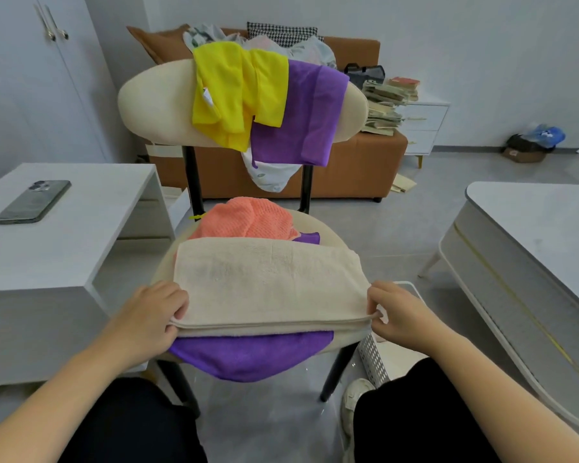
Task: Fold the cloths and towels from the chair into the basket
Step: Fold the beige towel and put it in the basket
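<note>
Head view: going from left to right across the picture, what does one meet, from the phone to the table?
phone on the white desk → left hand → beige towel → right hand → white low table

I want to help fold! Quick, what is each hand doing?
Left hand: pinches the left end of the beige towel.
Right hand: pinches its right end.
</note>
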